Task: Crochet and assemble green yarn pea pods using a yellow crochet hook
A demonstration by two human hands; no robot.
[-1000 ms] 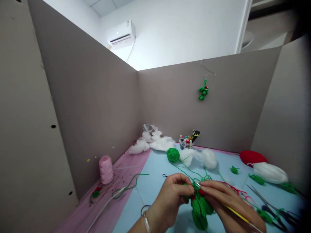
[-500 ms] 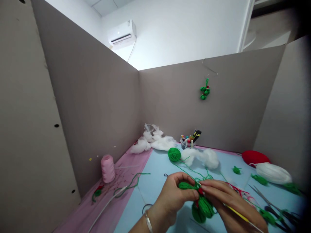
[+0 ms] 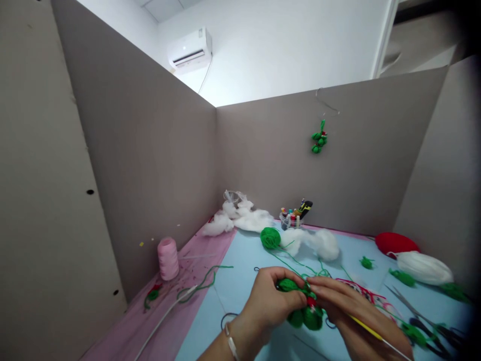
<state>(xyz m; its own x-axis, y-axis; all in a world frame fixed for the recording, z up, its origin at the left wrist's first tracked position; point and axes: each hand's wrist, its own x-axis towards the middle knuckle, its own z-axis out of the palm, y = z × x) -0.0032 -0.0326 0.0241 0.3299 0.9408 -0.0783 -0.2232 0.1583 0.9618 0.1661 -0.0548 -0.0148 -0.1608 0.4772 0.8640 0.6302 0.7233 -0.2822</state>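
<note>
A green crocheted piece (image 3: 310,319) with rounded lobes and a bit of red hangs between my hands, low in the view. My left hand (image 3: 268,298) pinches it from the left, thumb across the front and index finger over the top. My right hand (image 3: 355,306) is closed on a crochet hook with a yellow handle (image 3: 364,328); its fingertips meet the top of the piece, where the hook's tip is hidden. Green yarn runs from the piece back towards a green yarn ball (image 3: 270,237) on the blue table cover.
Scissors (image 3: 413,308) and a white yarn skein (image 3: 424,267) lie right, by a red one (image 3: 396,243). White stuffing (image 3: 253,219) and a tub of pens (image 3: 291,219) stand behind. A pink thread cone (image 3: 168,258) is left. A similar green piece (image 3: 319,142) hangs on the partition.
The lower lobes of the green piece have swung up and left, turning in my fingers. Both hands keep nearly the same place; the view has shifted slightly.
</note>
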